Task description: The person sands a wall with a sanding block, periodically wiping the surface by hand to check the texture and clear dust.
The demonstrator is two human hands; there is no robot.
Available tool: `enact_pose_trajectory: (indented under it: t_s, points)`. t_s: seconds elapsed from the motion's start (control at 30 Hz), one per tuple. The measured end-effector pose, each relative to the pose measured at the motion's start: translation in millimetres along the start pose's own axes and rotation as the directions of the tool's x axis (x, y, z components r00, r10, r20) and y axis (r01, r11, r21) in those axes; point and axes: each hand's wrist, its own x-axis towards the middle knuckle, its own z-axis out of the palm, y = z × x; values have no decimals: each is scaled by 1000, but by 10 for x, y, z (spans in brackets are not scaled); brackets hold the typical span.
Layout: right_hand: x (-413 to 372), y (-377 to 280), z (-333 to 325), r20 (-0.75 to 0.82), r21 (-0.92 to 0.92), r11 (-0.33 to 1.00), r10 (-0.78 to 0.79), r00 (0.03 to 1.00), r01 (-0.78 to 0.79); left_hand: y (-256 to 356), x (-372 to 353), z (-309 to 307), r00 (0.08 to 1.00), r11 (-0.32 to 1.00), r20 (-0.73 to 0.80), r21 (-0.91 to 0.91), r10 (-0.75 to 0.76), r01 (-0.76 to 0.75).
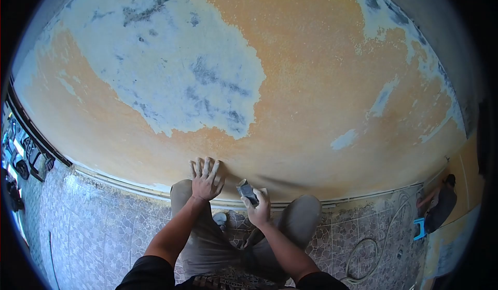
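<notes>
In front of me rises a wall with orange-yellow paint and a big bare patch of pale, grey-stained plaster. My left hand lies on the lower part of this wall, palm down, fingers spread and dusted white. Low by the wall, to its right, my right hand is closed around a short, wide-bladed grey scraper. The scraper's blade end points up and left, and its grip is hidden in my fingers. My bent knees frame both hands.
Patterned tile floor runs along the wall's base. A hose lies coiled on the right. Farther right, a person sits on a blue stool by another wall. Parked motorbikes stand at the far left.
</notes>
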Motion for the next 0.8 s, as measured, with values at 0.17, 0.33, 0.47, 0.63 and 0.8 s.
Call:
enact_pose_trajectory:
  t_s: [0.17, 0.33, 0.47, 0.63, 0.8]
  points:
    - [-93, 234, 68, 185, 165, 974, 124, 975, -155, 526, 417, -318, 974, 974, -225, -218, 2, -53]
    - [-105, 191, 80, 270, 191, 906, 321, 908, -378, 1150, 1456, -942, 979, 966, -129, -189, 155, -178]
    - [-106, 128, 71, 243, 210, 905, 318, 916, -370, 1444, 1702, -924, 985, 977, -54, -128, 164, -170]
    - [-31, 166, -63, 275, 318, 796, 442, 854, -514, 1386, 1391, -746, 964, 969, 124, -105, 237, -224]
    - [87, 235, -256, 381, 590, 431, 597, 706, -683, 1106, 845, -760, 919, 943, 276, -256, 282, -213]
